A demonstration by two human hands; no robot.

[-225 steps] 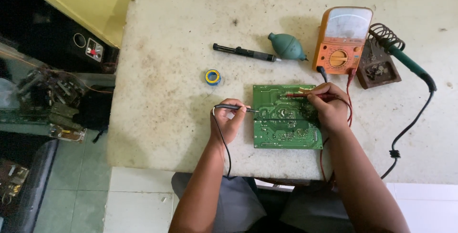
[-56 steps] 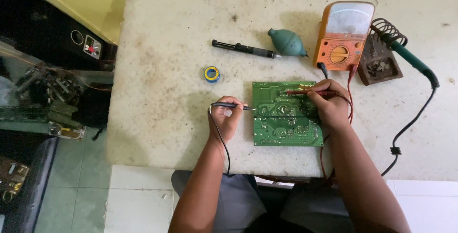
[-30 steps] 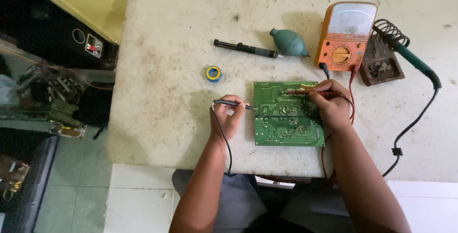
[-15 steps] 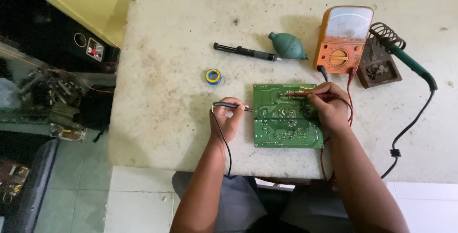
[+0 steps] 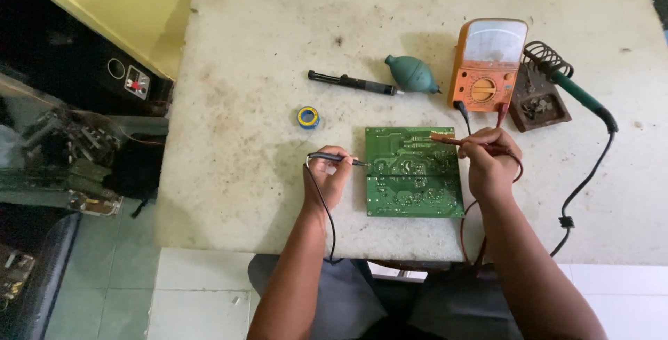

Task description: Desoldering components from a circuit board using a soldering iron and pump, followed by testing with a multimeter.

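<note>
My left hand (image 5: 327, 176) grips the black probe (image 5: 337, 158), my right hand (image 5: 489, 166) pinches the red probe (image 5: 452, 138), both tips on the green circuit board (image 5: 413, 173).

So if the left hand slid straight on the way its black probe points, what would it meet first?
The left hand points its black probe rightwards, so it would likely meet the left edge of the green circuit board first; the tip already looks to be at that edge.
</note>
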